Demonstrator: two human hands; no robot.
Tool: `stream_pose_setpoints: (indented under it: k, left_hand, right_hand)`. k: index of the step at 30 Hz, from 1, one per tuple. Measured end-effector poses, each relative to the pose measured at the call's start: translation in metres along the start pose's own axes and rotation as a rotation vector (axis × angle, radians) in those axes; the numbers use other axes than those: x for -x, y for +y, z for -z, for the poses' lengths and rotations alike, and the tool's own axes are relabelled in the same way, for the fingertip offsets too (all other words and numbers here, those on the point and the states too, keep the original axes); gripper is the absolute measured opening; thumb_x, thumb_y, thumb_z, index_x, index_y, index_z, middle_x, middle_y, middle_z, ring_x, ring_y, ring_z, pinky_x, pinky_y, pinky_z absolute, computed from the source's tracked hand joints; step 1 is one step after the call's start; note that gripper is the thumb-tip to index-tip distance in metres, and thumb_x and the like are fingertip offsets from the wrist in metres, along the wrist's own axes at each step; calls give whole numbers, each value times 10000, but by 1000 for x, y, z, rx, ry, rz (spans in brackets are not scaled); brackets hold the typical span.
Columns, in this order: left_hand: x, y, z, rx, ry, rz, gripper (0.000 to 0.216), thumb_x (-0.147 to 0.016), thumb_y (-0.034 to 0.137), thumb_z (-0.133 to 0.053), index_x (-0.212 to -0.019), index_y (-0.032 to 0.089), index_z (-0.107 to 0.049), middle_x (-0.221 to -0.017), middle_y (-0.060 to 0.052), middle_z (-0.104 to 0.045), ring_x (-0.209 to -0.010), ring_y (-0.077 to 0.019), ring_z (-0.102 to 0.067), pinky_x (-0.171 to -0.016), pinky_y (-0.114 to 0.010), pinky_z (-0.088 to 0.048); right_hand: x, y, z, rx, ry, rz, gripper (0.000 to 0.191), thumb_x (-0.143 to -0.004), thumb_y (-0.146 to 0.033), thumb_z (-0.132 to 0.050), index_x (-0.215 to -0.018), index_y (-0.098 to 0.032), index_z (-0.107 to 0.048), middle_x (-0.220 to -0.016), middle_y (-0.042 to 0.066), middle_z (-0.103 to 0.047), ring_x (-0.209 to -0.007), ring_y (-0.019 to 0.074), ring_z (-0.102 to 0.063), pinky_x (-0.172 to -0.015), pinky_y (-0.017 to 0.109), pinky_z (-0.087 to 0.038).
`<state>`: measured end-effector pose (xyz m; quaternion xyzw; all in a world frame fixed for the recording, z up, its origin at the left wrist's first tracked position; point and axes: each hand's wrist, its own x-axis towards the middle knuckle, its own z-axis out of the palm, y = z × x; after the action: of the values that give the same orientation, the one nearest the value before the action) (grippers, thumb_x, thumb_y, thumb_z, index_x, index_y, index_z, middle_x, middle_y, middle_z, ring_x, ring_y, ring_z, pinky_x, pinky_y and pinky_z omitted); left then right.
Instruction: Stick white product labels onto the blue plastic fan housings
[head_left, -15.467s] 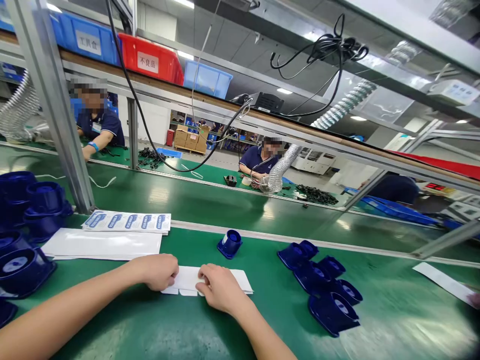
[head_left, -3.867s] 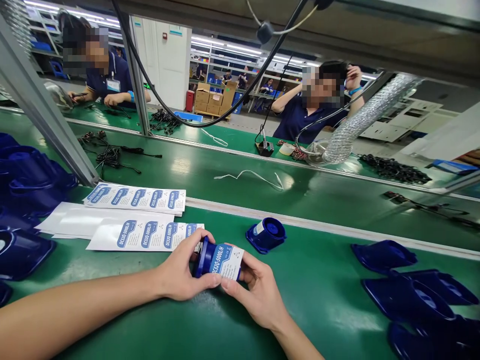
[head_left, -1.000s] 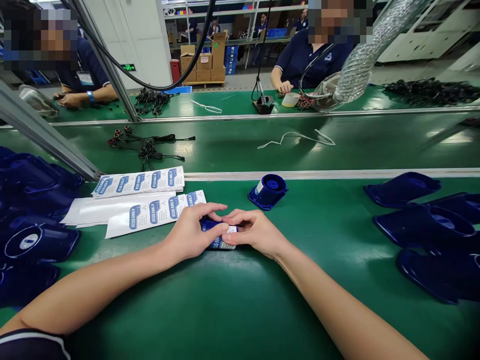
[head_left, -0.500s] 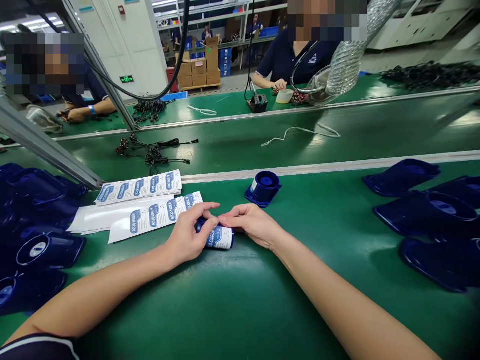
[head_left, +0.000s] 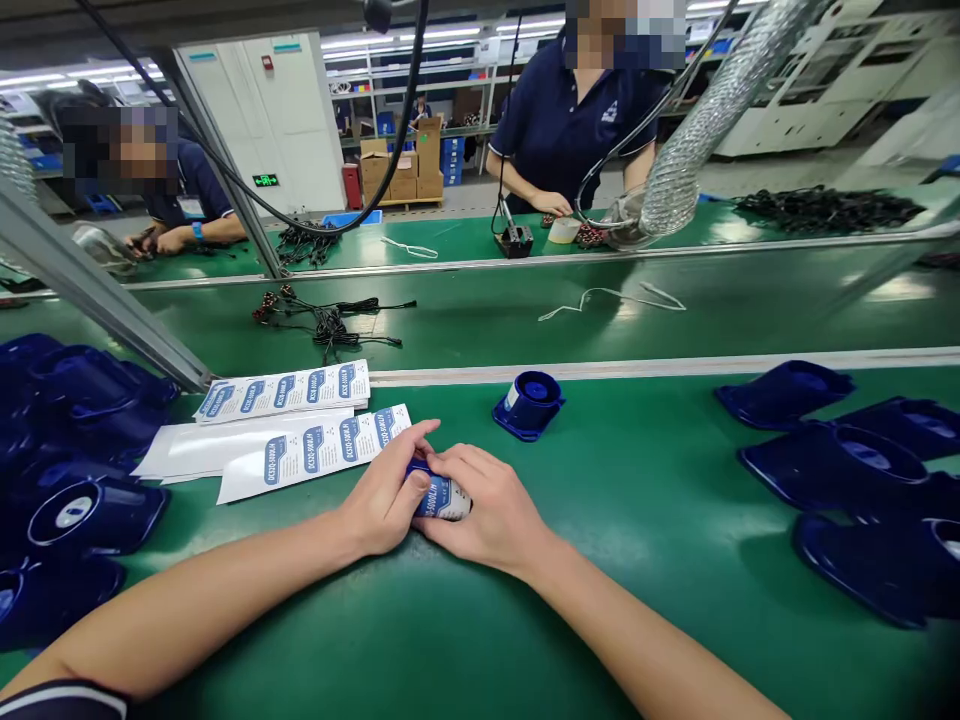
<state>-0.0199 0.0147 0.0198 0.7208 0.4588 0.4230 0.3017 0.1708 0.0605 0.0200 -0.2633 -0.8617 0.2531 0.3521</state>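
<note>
Between both hands lies a dark blue plastic pump housing (head_left: 439, 497) with a white and blue printed label on its round side. My left hand (head_left: 386, 495) is closed around its left end, thumb on the label's edge. From the right, my right hand (head_left: 484, 505) wraps the other end, fingers on top and thumb low at the front. The hands cover much of the part. Beyond them stands another blue housing (head_left: 529, 402), upright, with a label on its side. Left of my left hand lie sheets of printed labels (head_left: 315, 452).
Blue plastic parts are piled at the left (head_left: 82, 400), and several blue parts (head_left: 840, 455) lie at the right. Past the white ledge (head_left: 645, 366) are black cables (head_left: 330, 320) and a white cord (head_left: 600, 295). Two co-workers sit or stand across the bench.
My right hand has gone from pinching at the label's upper edge to wrapping round the housing's right end. The camera view has tilted up a little.
</note>
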Motion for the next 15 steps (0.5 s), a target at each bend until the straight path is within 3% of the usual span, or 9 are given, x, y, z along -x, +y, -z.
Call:
stream_pose_setpoints:
  k: [9,15]
  left_hand:
    - [-1,-1,2,-8,-6,9,717,-1083,667,-288,-1608,184,-355,-1305,-171,-609,-1173,-316,-599,-1079,-509,-471]
    - [0,-4,2,-27,-29,-60,674,-1092,645,-291,-1634,245,-321,-1343,-161,-570,-1175,-314,-583,-1042,-505,-494]
  right_hand:
    - [-7,-4,7,-268,-2,-221,461,-611,-321,-1006,-1021,-267,-802,-934,38,-722,-840,248,-682,-751,397,-546]
    - [-9,-4,7,-462,-25,-402,394,-559,-328,-1018,-900,-259,-833,-901,17,-690,-856,233,-669,-760,374,-532]
